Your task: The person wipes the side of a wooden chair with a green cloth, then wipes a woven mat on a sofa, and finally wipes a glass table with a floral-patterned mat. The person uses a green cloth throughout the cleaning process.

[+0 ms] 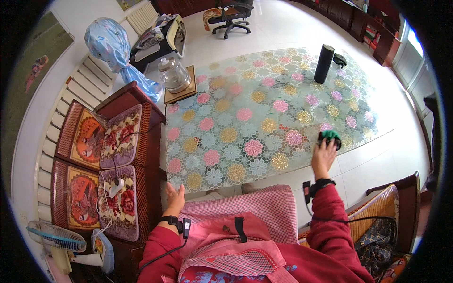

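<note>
My right hand (324, 159) is at the near right edge of a table with a translucent, flower-patterned cover (231, 152). Its fingers lie over a small rounded green and black object (330, 135), whose exact kind I cannot make out. My left hand (174, 197) holds nothing. Its fingers are apart, beside the table's near left corner. Further back on the table, a black cylinder (324, 65) stands upright next to a small dark item (339, 61).
A lidded glass jar (174, 76) stands on a wooden board (193, 85) at the far left corner. Cushioned seats (122, 138) with a power strip (116, 188) and cables line the left. A desk fan (58, 237) is low left. A swivel chair (231, 17) stands beyond the table.
</note>
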`<state>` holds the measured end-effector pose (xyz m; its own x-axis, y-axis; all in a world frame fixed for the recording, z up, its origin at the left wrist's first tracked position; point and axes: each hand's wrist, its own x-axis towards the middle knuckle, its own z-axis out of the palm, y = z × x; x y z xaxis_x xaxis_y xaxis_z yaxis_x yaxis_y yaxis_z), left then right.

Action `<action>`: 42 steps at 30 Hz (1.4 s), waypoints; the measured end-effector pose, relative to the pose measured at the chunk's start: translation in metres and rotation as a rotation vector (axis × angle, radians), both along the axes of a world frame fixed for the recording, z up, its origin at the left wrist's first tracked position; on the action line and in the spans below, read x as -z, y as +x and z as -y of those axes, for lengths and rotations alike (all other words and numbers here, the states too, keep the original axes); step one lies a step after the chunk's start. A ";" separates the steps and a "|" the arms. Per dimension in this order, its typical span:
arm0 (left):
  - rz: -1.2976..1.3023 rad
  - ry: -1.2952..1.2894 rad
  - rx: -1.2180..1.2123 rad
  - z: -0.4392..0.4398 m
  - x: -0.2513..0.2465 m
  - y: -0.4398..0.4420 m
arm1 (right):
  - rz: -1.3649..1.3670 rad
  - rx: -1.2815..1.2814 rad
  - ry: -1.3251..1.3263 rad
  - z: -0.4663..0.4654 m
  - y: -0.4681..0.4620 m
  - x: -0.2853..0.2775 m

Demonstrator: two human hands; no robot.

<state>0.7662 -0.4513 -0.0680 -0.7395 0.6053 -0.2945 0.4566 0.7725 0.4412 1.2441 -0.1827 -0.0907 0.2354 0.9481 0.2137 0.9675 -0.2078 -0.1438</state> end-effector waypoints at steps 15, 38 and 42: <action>0.186 0.310 0.040 0.020 0.028 -0.017 | -0.223 -1.495 -0.032 0.200 -0.325 -0.033; 0.280 0.600 -0.022 0.042 0.035 -0.013 | -0.088 -0.724 -0.096 0.107 -0.258 -0.016; 0.329 0.651 -0.043 0.048 0.040 -0.021 | -0.142 -1.189 -0.008 0.151 -0.362 -0.032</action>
<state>0.7454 -0.4994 -0.1076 -0.7020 0.7057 -0.0957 0.1965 0.3211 0.9264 0.8823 -0.3339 -0.0584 -0.7686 0.5888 0.2501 0.5297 0.8050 -0.2673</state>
